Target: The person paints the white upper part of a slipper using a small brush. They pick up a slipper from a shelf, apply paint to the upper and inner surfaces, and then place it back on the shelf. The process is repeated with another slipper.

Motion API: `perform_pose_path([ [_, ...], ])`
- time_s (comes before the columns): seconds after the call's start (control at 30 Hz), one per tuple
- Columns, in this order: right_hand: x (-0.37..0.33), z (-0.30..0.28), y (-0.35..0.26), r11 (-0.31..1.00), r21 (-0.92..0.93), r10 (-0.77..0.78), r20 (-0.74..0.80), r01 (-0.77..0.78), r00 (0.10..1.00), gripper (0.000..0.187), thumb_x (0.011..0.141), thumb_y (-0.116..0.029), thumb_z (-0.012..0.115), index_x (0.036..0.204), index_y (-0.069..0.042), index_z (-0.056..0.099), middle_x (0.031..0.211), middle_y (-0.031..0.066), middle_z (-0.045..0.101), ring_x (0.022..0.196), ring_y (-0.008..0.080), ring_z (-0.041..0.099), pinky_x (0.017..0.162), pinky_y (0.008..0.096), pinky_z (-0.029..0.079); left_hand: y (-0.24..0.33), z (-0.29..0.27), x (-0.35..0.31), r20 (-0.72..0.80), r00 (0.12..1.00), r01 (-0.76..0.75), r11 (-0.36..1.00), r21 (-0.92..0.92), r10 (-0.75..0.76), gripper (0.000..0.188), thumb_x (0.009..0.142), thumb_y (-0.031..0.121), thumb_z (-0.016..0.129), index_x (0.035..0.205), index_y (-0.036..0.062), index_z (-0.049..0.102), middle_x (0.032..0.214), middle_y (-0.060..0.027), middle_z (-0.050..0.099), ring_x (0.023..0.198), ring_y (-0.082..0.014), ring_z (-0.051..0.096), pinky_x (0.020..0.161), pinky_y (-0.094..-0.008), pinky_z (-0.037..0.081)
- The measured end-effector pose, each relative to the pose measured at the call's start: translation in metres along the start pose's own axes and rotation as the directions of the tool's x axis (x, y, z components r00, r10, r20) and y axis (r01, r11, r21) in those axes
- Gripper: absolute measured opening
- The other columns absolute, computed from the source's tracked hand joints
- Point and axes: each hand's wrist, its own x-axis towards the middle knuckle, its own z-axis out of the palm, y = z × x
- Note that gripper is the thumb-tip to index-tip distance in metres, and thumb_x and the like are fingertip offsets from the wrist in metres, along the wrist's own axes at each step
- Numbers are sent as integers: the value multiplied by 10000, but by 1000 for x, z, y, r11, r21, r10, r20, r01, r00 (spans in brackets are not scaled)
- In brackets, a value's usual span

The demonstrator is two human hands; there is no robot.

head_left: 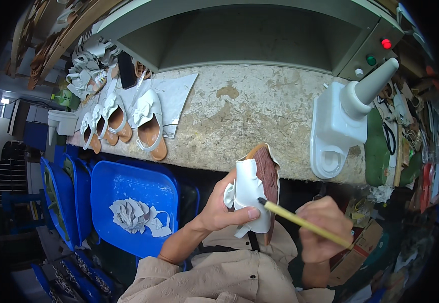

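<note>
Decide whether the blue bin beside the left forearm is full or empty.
Partly filled: white pieces are heaped in the blue bin, bare blue showing around them.

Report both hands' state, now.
Left hand: closed, holding a white bow-trimmed sandal.
Right hand: closed, holding a yellow-handled brush.

You are wearing a beige, faintly patterned shirt [229, 285] with dark buttons [253, 276] and loose matching sleeves [155, 267].

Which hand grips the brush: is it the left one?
No, the right hand grips the brush, while the left hand holds a white sandal.
</note>
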Motion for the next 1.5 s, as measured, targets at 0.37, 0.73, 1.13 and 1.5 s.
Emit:
perform_pose_path([
  [0.37,52,-19,1,828,171,517,136,-534,845,245,819,36,680,1055,91,647,975,127,679,867,130,638,794,248,491,7,-1,0,116,992,55,998,34,-59,803,754,186,761,1416,-28,359,1149,-77,582,1045,-145,560,931,-292,434],
  [0.73,53,-25,7,824,220,478,225,-522,849,247,803,29,685,1040,90,651,951,131,687,852,127,637,781,251,496,12,-2,3,139,984,114,993,-14,-111,827,730,221,775,1406,-25,366,1173,-88,577,1067,-151,549,951,-297,425],
  [1.13,68,-11,6,906,79,403,130,-415,906,217,802,49,691,1018,73,672,911,134,696,810,159,652,728,263,504,8,-7,3,135,986,101,995,6,-101,878,727,246,764,1438,-31,331,1182,-83,555,1096,-160,526,974,-292,401],
  [1.5,24,-114,32,898,-349,284,-9,-269,959,204,774,86,705,975,55,689,879,123,685,791,176,642,683,281,499,-27,-16,5,-204,963,90,925,-370,-175,889,738,414,761,1427,54,330,1146,-28,545,1044,-147,570,892,-303,488],
])
